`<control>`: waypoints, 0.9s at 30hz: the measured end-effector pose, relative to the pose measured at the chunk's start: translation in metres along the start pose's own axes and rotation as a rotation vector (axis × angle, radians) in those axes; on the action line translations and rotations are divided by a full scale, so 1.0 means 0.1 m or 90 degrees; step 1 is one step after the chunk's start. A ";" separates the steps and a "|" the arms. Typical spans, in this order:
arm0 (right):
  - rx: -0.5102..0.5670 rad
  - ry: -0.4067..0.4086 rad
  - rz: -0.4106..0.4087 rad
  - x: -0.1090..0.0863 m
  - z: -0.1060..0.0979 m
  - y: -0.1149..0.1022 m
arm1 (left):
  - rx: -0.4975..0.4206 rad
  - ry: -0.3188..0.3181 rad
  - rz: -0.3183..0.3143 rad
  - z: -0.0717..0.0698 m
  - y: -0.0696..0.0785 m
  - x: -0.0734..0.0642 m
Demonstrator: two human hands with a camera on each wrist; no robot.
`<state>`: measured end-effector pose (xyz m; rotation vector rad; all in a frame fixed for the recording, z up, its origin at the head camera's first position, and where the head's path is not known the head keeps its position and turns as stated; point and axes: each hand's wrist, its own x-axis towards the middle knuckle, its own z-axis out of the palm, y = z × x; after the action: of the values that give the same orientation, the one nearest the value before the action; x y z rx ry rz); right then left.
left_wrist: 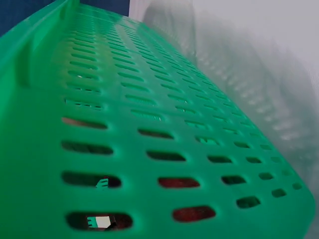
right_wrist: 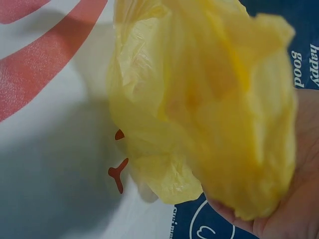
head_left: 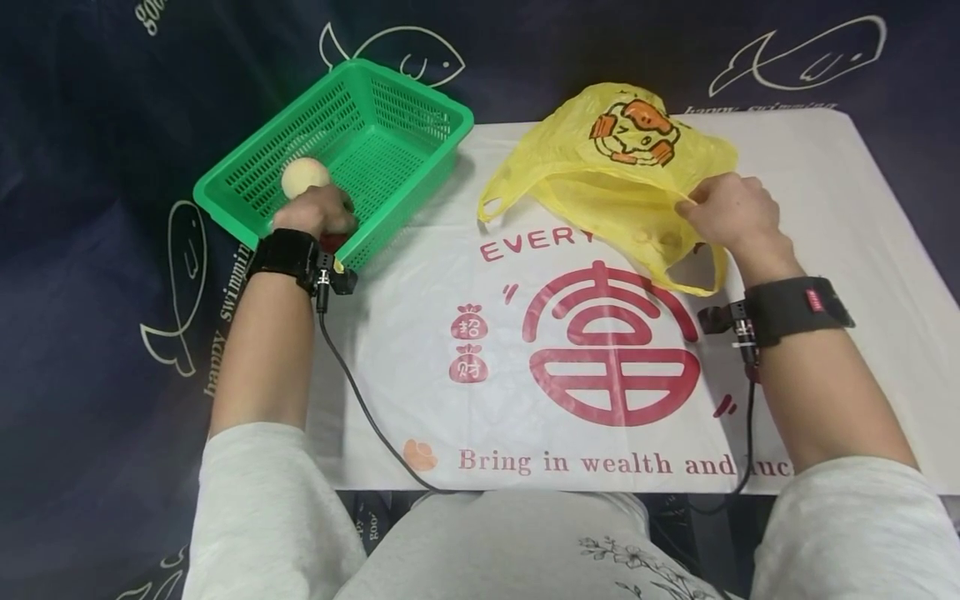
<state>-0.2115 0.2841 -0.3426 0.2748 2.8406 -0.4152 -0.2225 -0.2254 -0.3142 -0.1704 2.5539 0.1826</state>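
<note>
Nearest the camera, a grey shirt [head_left: 480, 546] is seen at the bench's near edge. The bench [head_left: 847, 217] is covered in white with red print. At its far left corner a green basket [head_left: 382, 162] is set at a slant, its near end reached into. To the right a yellow bag [head_left: 592, 179] is laid loosely, its mouth turned toward the shirt and only partly raised.

By the right hand [head_left: 731, 212] the bag's edge is pinched between thumb and fingers, above one hanging handle loop. The left hand [head_left: 318, 212] is lowered into the basket with its fingers curled; whether anything is held in that grip cannot be told, as the fingertips are hidden. Just beyond it, in the basket, a pale ball [head_left: 305, 175] is seen; contact with the hand cannot be judged. Smallest in view, a red thing [head_left: 333, 242] is partly hidden under the left wrist, and red is also glimpsed through the basket's slots in the left wrist view.

The step in hand is judged to be a pick from the basket while the bag is held. It would be best done with a full grip, a straight lift clear of the rim, and the pale ball left unknocked. The bag's edge should be pinched lightly but surely and drawn up, since thin film is easily slipped or torn.
</note>
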 end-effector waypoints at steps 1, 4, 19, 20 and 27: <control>-0.001 0.000 -0.001 0.00 0.00 0.00 | 0.000 0.002 0.000 0.01 -0.01 0.00; 0.000 -0.002 -0.001 0.00 0.01 0.00 | -0.002 0.004 -0.004 0.01 -0.01 0.00; 0.001 -0.009 -0.006 0.01 0.00 0.00 | -0.021 0.038 0.025 -0.04 -0.04 -0.10; 0.001 -0.011 -0.004 0.01 0.00 0.00 | -0.022 0.039 0.031 -0.07 -0.03 -0.12; 0.006 -0.015 -0.002 0.00 0.01 -0.01 | -0.038 0.081 0.073 -0.25 0.09 -0.23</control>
<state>-0.2120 0.2827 -0.3432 0.2650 2.8178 -0.4304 -0.2178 -0.2190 -0.2796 -0.0600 2.6879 0.3012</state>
